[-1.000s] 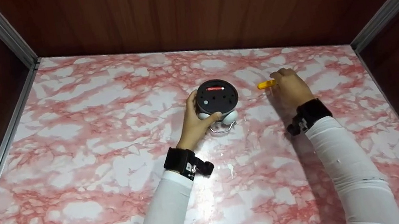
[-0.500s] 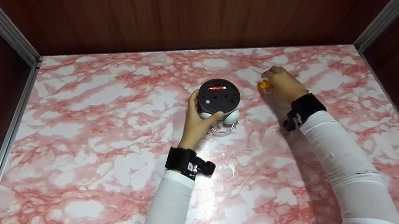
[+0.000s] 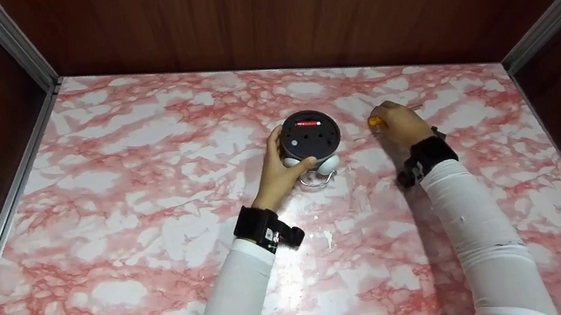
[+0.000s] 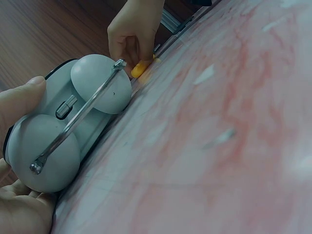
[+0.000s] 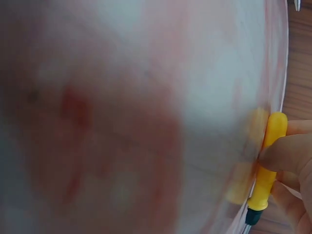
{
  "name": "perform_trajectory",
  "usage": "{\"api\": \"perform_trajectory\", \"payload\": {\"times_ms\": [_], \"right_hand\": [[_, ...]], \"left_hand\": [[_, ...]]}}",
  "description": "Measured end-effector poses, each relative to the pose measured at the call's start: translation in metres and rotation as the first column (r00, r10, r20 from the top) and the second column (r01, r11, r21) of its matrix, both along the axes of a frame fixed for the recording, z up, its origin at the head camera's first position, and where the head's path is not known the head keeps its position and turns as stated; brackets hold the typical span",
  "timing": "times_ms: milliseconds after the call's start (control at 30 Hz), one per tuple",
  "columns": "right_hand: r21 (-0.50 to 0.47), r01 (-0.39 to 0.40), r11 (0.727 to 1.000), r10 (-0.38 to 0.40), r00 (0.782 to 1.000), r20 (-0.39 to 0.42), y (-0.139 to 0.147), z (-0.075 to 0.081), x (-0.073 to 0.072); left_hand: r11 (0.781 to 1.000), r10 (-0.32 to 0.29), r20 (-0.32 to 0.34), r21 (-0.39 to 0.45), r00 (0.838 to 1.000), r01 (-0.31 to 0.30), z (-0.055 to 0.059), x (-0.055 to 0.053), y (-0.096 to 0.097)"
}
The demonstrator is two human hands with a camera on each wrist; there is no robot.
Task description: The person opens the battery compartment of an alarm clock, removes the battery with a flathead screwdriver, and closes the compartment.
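My left hand [image 3: 278, 172] grips a twin-bell alarm clock [image 3: 312, 146], its thumb along the lower edge. The clock's black back faces up in the head view, and a red battery [image 3: 308, 124] lies in its open slot. Two pale bells and a metal handle [image 4: 78, 117] fill much of the left wrist view. Right of the clock, my right hand [image 3: 401, 123] pinches a yellow-handled screwdriver [image 5: 265, 187] between thumb and fingers, low at the tabletop. Its thin shaft pokes out past the hand on the right; the tip is hard to make out.
A small dark object [image 3: 439, 132] shows beside the right wrist, mostly hidden. The pink-and-white marbled tabletop [image 3: 116, 230] is bounded by dark wood panels [image 3: 256, 13] at the back and both sides, with metal corner strips.
My right hand has shifted slightly left and closed over more of the yellow handle, and the shaft has come into sight behind it. The left hand keeps holding the clock almost still.
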State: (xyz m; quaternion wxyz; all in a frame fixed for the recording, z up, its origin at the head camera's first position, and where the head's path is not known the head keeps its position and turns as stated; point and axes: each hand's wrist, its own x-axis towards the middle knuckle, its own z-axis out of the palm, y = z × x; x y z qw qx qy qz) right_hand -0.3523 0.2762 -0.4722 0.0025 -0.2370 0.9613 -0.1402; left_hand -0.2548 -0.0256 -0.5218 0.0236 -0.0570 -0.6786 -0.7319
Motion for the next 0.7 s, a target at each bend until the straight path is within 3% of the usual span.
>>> {"api": "perform_trajectory", "payload": {"times_ms": [433, 700], "right_hand": [[0.002, 0.048, 0.999, -0.048, 0.999, 0.021, 0.0002, -0.0020, -0.0014], [0.004, 0.034, 0.999, -0.034, 0.999, 0.021, 0.0022, -0.0028, -0.0008]], "left_hand": [[1.000, 0.002, 0.021, -0.005, 1.000, -0.002, 0.0023, 0.0006, -0.0008], [1.000, 0.004, 0.037, -0.006, 0.999, -0.004, 0.0023, 0.0008, -0.0002]]}}
